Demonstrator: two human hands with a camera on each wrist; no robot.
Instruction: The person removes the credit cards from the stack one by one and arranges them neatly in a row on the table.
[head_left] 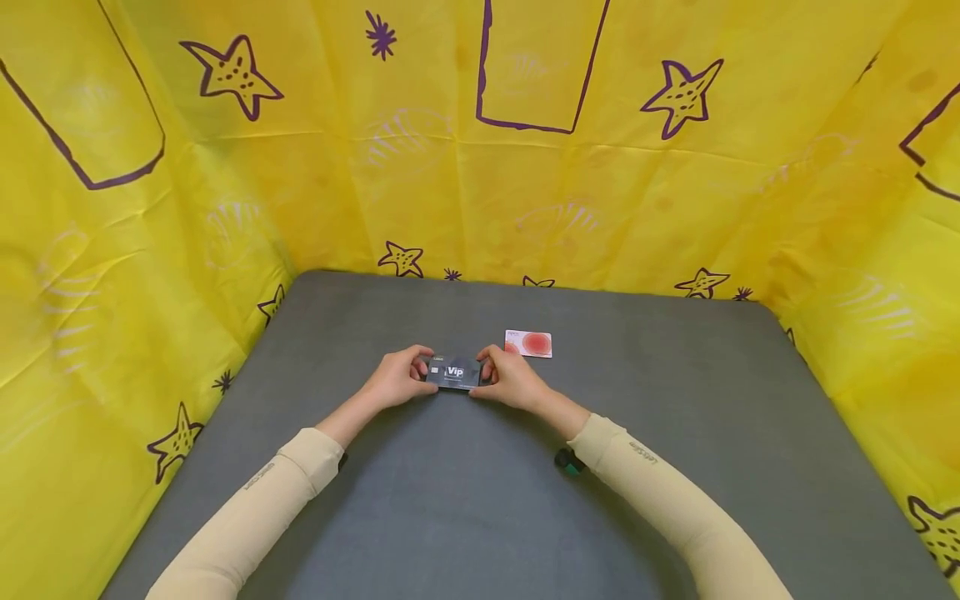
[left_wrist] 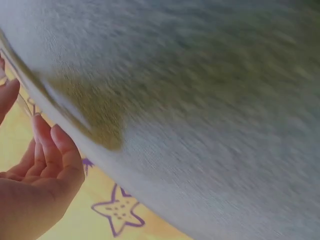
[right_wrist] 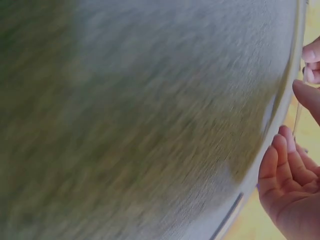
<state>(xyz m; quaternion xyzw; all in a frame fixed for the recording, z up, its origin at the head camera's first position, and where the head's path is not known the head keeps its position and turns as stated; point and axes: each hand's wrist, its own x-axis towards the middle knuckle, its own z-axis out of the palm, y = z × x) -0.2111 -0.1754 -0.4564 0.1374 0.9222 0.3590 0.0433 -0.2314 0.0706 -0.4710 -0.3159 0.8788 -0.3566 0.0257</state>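
Both hands hold a dark card marked "Vip" by its two short ends, its printed face toward the head camera. The left hand pinches the left end between thumb and fingers. At the right end, the right hand grips it the same way. A white card with red circles lies on the grey table just beyond the right hand. In the left wrist view the left hand has its fingers curled up at the card's thin edge. The right wrist view shows the right hand likewise.
A grey-covered table spreads under the hands. Yellow cloth walls with purple starfish drawings stand along its back and both sides. A dark band with a green part sits at the right wrist below the sleeve.
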